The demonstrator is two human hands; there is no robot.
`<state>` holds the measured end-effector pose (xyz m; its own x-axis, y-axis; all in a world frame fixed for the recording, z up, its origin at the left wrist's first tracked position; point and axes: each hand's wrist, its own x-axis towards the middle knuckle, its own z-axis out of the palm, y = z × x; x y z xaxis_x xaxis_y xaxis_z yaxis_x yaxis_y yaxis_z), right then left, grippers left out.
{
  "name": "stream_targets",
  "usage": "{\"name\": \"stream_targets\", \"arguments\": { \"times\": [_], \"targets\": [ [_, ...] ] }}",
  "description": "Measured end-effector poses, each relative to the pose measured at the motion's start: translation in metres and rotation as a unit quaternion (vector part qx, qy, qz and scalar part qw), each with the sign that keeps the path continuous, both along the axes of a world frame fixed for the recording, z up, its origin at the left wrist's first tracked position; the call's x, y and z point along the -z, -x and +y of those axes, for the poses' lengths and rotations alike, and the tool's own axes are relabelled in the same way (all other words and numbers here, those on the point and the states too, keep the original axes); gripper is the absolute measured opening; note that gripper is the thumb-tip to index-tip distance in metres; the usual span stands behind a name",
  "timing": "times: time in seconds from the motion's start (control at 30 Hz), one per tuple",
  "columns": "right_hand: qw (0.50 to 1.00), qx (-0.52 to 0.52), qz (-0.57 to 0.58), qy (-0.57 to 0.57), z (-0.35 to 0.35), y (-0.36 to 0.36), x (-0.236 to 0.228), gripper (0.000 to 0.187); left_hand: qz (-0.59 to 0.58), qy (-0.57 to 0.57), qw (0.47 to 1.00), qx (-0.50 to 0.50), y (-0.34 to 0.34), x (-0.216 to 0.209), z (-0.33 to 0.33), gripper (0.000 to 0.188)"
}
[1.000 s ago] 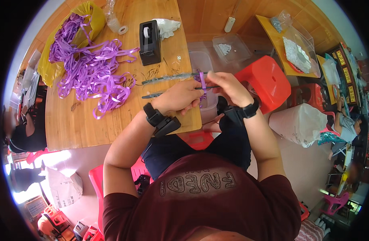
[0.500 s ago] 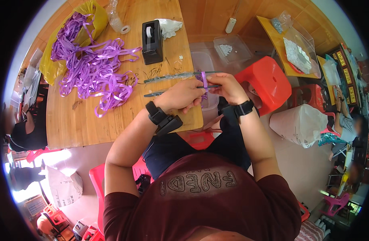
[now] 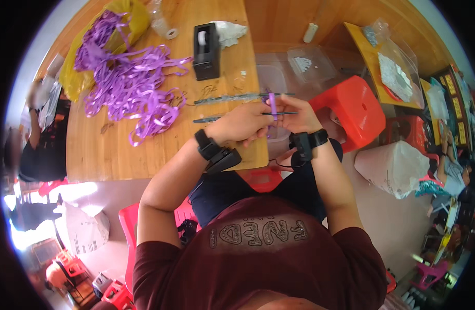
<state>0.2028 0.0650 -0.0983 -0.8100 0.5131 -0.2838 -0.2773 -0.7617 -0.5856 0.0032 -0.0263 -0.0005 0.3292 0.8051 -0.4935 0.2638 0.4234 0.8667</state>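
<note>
landmark: the black tape dispenser (image 3: pixel 206 57). two thin dark rods, an upper rod (image 3: pixel 222 98) and a lower rod (image 3: pixel 206 120), lie just nearer the person than the dispenser and run to its right, past the table edge. clear film on the upper rod probably fixes it down; the overhang presumably gives the fingers room. a purple strip (image 3: pixel 273 101) spans both rods, below and right of the dispenser.

the left hand (image 3: pixel 242 123), below the dispenser, lies over the lower rod, fingers curled, tips at the strip; whether it pinches the strip cannot be told. the right hand (image 3: pixel 299 116), farther right, has bent fingers about the rod ends; its grip cannot be confirmed. the rods appear to keep the strip spread.

a loose purple ribbon heap (image 3: pixel 139 77) lies left of the dispenser, spilling from a yellow bag (image 3: pixel 69 77), seemingly for easy reach.

surface: wooden table (image 3: pixel 108 160) beneath the dispenser, dark marks beside it. room: right of the dispenser, a clear tub (image 3: pixel 272 77), a red stool (image 3: pixel 359 113) and a white sack (image 3: pixel 392 168).
</note>
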Motion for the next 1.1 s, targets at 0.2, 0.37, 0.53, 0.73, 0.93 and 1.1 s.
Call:
{"name": "stream_targets", "arguments": {
  "times": [0.2, 0.37, 0.53, 0.73, 0.93, 1.1],
  "targets": [
    [1.000, -0.001, 0.008, -0.001, 0.006, -0.001, 0.010, 0.028, -0.034, -0.014, 0.999, -0.001, -0.002, 0.004, -0.001, 0.032],
    [0.987, 0.147, -0.043, 0.051, 0.015, -0.037, 0.026, 0.014, 0.057, -0.155, 0.985, -0.057, 0.039, -0.018, -0.019, 0.033],
    [0.988, 0.137, -0.051, -0.040, 0.033, -0.065, 0.046, 0.018, 0.363, -0.406, 0.829, -0.125, 0.139, -0.007, 0.007, 0.032],
    [0.893, 0.110, -0.369, -0.233, 0.038, -0.031, 0.062, 0.041, 0.442, -0.364, 0.813, -0.102, 0.209, 0.044, 0.049, 0.028],
    [0.857, 0.287, -0.338, -0.261, 0.016, -0.050, 0.031, 0.038, 0.491, -0.376, 0.778, -0.109, 0.186, 0.027, 0.033, 0.029],
    [0.795, 0.395, -0.245, -0.389, -0.028, -0.028, -0.061, 0.031, 0.245, -0.403, 0.863, -0.181, 0.109, -0.074, -0.021, 0.025]
  ]
}}
